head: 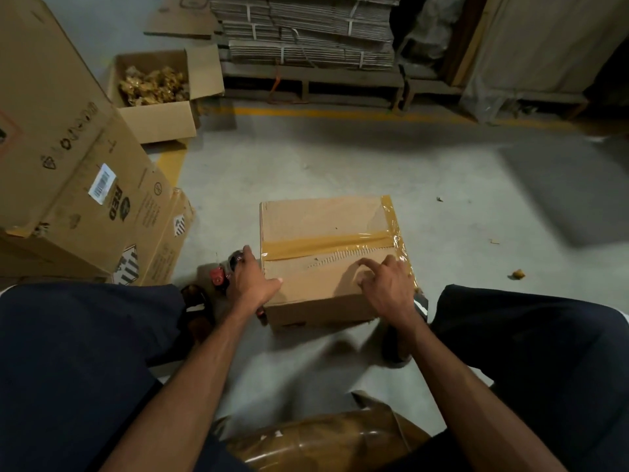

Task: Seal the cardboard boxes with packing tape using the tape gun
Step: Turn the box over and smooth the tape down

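A small cardboard box [306, 219] sits on the floor between my knees. Brown tape [326, 245] runs along its centre seam, and more tape covers its right edge. The red and black tape gun [219, 275] lies against the box's left side, mostly hidden under my left hand [252, 281]. That hand grips it, with the thumb stretched onto the box top. My right hand [388, 284] rests on the near right of the box top, its bent fingertips touching the cardboard.
Large printed cartons [78, 172] stand at the left. Behind them is an open box of crumpled brown scraps [153, 86]. Bundles of flat cardboard [306, 32] lie on a pallet at the back. A tape-wrapped package [323, 441] sits by my lap.
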Action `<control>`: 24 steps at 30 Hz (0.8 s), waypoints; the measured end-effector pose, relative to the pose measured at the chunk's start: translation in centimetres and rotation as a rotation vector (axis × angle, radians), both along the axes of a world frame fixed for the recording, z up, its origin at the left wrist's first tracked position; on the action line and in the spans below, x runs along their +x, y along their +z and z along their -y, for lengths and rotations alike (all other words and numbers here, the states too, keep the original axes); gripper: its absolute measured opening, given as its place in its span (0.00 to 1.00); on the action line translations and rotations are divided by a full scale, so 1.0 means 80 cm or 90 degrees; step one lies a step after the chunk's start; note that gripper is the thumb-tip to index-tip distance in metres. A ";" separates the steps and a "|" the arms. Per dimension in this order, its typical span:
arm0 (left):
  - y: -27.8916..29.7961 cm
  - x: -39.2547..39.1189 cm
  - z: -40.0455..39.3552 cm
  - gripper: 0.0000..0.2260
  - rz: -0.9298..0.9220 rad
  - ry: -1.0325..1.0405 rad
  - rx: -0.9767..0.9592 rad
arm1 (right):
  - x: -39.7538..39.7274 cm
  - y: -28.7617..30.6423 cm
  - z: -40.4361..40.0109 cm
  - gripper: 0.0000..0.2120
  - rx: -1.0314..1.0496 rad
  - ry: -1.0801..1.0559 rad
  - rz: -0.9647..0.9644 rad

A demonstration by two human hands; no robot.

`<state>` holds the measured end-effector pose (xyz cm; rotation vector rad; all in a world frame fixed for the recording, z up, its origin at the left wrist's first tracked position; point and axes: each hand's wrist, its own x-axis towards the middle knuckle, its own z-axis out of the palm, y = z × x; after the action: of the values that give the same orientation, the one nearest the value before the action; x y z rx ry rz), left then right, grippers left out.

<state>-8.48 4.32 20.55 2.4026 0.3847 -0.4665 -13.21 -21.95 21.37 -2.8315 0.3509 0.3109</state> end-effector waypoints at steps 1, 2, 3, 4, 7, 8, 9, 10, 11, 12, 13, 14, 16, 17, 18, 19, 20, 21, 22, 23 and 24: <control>0.001 -0.004 0.001 0.47 -0.061 -0.006 0.043 | 0.000 -0.002 0.004 0.21 -0.021 -0.024 -0.017; 0.003 -0.008 0.001 0.48 -0.120 -0.012 0.056 | 0.000 -0.003 0.006 0.22 -0.027 -0.046 -0.037; 0.001 -0.012 0.000 0.48 -0.172 -0.009 0.042 | 0.000 -0.004 0.007 0.24 -0.021 -0.064 -0.058; 0.000 -0.015 -0.002 0.47 -0.225 0.005 0.009 | 0.001 -0.006 0.007 0.26 -0.011 -0.077 -0.073; 0.004 -0.025 -0.003 0.40 -0.323 0.055 -0.106 | 0.003 -0.008 0.011 0.30 0.004 -0.101 -0.092; 0.003 -0.027 -0.002 0.38 -0.322 0.057 -0.128 | 0.003 -0.010 0.013 0.31 0.007 -0.107 -0.094; 0.003 -0.027 0.000 0.37 -0.311 0.060 -0.143 | 0.003 -0.011 0.016 0.32 0.013 -0.112 -0.095; 0.003 -0.028 -0.001 0.36 -0.296 0.069 -0.156 | 0.003 -0.013 0.019 0.33 0.021 -0.116 -0.095; 0.001 -0.027 -0.002 0.36 -0.283 0.086 -0.177 | 0.003 -0.013 0.022 0.33 0.030 -0.123 -0.093; -0.001 -0.026 -0.003 0.36 -0.279 0.113 -0.210 | 0.002 -0.013 0.024 0.34 0.036 -0.130 -0.090; -0.004 -0.025 -0.004 0.37 -0.273 0.147 -0.249 | 0.002 -0.013 0.027 0.34 0.035 -0.133 -0.090; -0.006 -0.024 -0.003 0.36 -0.260 0.177 -0.279 | 0.002 -0.012 0.029 0.34 0.027 -0.130 -0.090; -0.011 -0.022 0.001 0.33 -0.205 0.224 -0.322 | 0.001 -0.010 0.030 0.33 0.010 -0.122 -0.090; -0.012 -0.018 0.004 0.32 -0.164 0.239 -0.353 | 0.000 -0.006 0.028 0.32 0.017 -0.128 -0.086; -0.011 -0.014 0.008 0.33 -0.121 0.245 -0.395 | -0.002 -0.003 0.025 0.31 0.037 -0.141 -0.082; -0.008 -0.009 0.012 0.38 -0.089 0.252 -0.445 | -0.004 0.003 0.019 0.29 0.056 -0.150 -0.074; -0.005 -0.004 0.015 0.45 -0.070 0.258 -0.494 | -0.007 0.008 0.011 0.27 0.071 -0.153 -0.072; -0.002 0.000 0.018 0.51 -0.076 0.260 -0.531 | -0.010 0.011 0.002 0.25 0.082 -0.143 -0.076; -0.001 0.001 0.022 0.54 -0.085 0.249 -0.546 | -0.013 0.014 -0.008 0.23 0.098 -0.125 -0.081; -0.004 0.000 0.026 0.57 -0.106 0.231 -0.535 | -0.016 0.016 -0.018 0.21 0.131 -0.111 -0.089; -0.005 -0.005 0.031 0.59 -0.119 0.200 -0.501 | -0.019 0.018 -0.029 0.19 0.181 -0.108 -0.103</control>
<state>-8.90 1.83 20.14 1.5137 0.5311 -0.5684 -14.74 -19.67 22.83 -2.4860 0.5320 0.5111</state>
